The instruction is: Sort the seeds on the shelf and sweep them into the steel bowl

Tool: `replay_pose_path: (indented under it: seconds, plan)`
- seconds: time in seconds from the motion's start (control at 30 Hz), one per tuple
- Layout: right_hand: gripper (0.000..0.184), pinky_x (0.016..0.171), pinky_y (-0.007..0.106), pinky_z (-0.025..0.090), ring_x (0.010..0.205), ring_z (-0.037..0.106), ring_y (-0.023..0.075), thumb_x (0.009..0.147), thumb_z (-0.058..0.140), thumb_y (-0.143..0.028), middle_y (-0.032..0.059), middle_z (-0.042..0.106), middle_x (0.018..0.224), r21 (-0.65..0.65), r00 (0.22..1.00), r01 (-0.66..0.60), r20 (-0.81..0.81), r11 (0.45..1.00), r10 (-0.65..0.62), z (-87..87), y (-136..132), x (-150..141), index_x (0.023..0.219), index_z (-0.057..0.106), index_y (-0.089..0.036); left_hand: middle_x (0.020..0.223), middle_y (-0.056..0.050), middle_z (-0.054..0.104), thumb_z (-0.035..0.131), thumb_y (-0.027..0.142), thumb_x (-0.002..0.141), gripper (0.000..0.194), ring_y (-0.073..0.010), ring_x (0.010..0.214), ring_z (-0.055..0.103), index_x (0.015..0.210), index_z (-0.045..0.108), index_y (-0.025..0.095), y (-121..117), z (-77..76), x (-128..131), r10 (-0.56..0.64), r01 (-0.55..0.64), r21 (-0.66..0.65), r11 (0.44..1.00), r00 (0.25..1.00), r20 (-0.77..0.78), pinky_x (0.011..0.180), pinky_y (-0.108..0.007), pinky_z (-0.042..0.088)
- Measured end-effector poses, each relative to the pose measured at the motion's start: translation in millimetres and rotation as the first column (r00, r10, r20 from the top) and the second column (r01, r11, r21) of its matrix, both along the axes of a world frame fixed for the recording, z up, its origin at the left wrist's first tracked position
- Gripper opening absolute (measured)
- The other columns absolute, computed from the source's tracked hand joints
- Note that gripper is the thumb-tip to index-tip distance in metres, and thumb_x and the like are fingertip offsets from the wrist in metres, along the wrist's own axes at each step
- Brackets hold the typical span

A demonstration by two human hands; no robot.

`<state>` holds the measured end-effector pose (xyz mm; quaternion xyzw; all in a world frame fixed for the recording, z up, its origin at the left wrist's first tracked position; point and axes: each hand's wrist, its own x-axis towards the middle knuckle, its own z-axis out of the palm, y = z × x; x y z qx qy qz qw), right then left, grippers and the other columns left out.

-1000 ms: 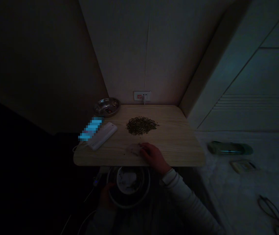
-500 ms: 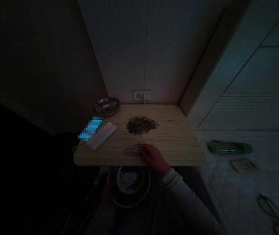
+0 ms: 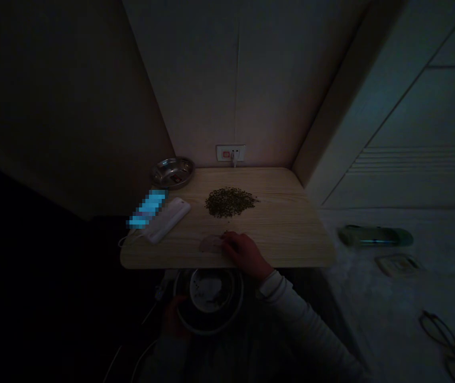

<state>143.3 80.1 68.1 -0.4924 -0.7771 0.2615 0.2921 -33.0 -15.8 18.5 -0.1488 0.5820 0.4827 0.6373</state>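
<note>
My right hand (image 3: 247, 256) is closed on a thin, pale, see-through flat piece (image 3: 208, 244), perhaps plastic, at the front of a small wooden table (image 3: 291, 234). A few dark specks lie by its fingertips. Just behind is a heap of small dark greenish grains (image 3: 230, 202), apart from the hand. Below the front edge, my left hand (image 3: 176, 318), dim and partly lost in shadow, grips the left side of a round, light-rimmed bowl (image 3: 208, 332). Inside the bowl, a pale round bottom shows with some dark bits on it.
A steel bowl (image 3: 173, 173) stands at the table's back left. In front of it lie a lit phone (image 3: 146, 208) and a white power bank (image 3: 167, 220) with a cable. A wall socket (image 3: 230, 153) is behind. To the right, a green bottle (image 3: 375, 236) lies on a pale surface.
My right hand has slid slightly left with the see-through piece. The left hand still holds the bowl, and the heap looks the same. The view has shifted a little.
</note>
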Motion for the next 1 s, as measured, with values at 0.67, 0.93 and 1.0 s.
replay_pose_path:
  seconds: [0.67,0.93,1.0]
  plan:
    - [0.02,0.066,0.024,0.034,0.063,0.051,0.0122,0.076,0.046,-0.023,0.0001,0.061,0.066,0.008,0.995,-0.097,0.036,0.995,0.096,1.3,-2.4,3.9,0.091,0.056,-0.018,0.041,-0.006,0.056,0.048,0.009,0.061,0.022,-0.0193,0.047,0.056,0.041,0.052,0.015,-2.2,-7.3,-3.9,-0.055,0.049,-0.073,0.996,0.996,-0.074,0.058,-0.033,0.043]
    - [0.018,0.067,0.025,0.034,0.066,0.05,0.0128,0.074,0.046,-0.022,0.0013,0.06,0.069,-0.002,0.994,-0.109,0.027,0.994,0.109,1.2,-4.1,3.6,0.086,0.058,-0.018,0.084,-0.004,0.061,0.047,0.027,0.074,0.02,-0.0201,0.078,0.055,0.088,0.057,0.016,-4.4,7.0,4.1,-0.037,0.039,0.025,0.999,0.996,-0.086,0.065,-0.038,0.043]
    - [0.018,0.067,0.026,0.035,0.068,0.05,0.0135,0.073,0.048,-0.022,0.0013,0.061,0.072,-0.015,0.993,-0.116,-0.004,0.993,0.116,2.3,-4.4,3.7,0.087,0.059,-0.019,0.098,-0.005,0.056,0.044,0.03,0.076,0.021,-0.0176,0.083,0.053,0.093,0.054,0.023,-3.7,15.1,10.0,-0.049,0.056,0.093,0.994,0.996,-0.08,0.068,-0.036,0.043]
